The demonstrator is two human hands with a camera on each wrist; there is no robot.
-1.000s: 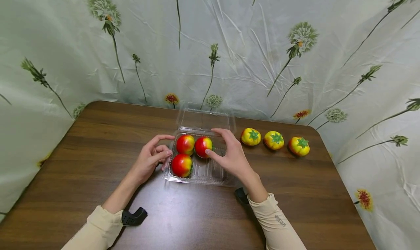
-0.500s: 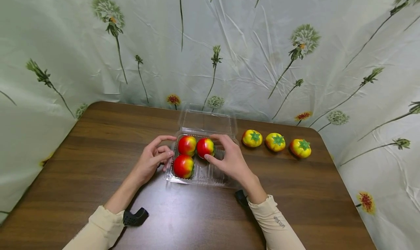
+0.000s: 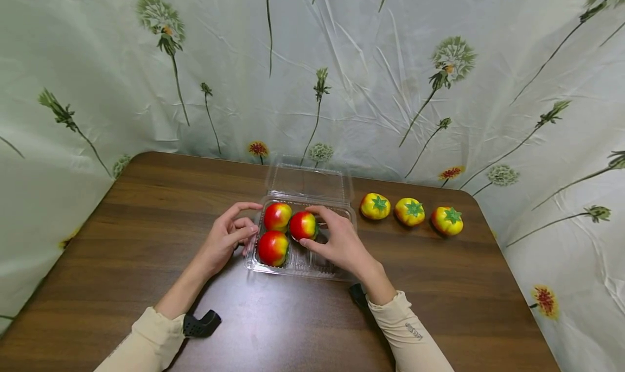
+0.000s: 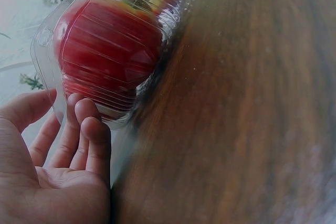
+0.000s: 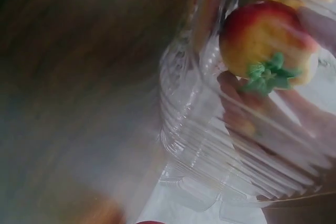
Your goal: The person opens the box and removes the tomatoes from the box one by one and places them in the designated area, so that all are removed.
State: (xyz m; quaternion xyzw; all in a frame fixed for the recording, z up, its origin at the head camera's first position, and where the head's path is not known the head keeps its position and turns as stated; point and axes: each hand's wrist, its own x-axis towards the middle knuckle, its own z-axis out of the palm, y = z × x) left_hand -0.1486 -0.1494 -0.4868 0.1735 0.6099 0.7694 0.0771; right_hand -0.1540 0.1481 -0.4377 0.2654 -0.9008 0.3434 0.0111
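Note:
A hinged clear plastic container (image 3: 303,271) lies with its lid tipped back, seen in the head view. In its left part are two red-and-yellow fruits, one at the back (image 3: 277,216) and one in front (image 3: 273,248). My right hand (image 3: 339,242) grips a third such fruit (image 3: 302,225) between thumb and fingers, beside the back one. Its green leafy cap faces right and shows through the clear wall in the right wrist view. My left hand (image 3: 227,236) holds the container's left rim, with several bent fingers (image 4: 94,135) against the ribbed wall in the left wrist view.
Right of the container, three more yellow-red fruits sit in a row, caps up: the nearest (image 3: 375,206), a middle one (image 3: 409,212) and a far one (image 3: 446,220). The raised lid (image 3: 310,182) reaches the wooden table's back edge, before a flower-printed curtain (image 3: 219,46).
My right hand has shifted slightly toward me, and the fruit in it has come a little nearer and to the left. The left hand keeps its place on the container.

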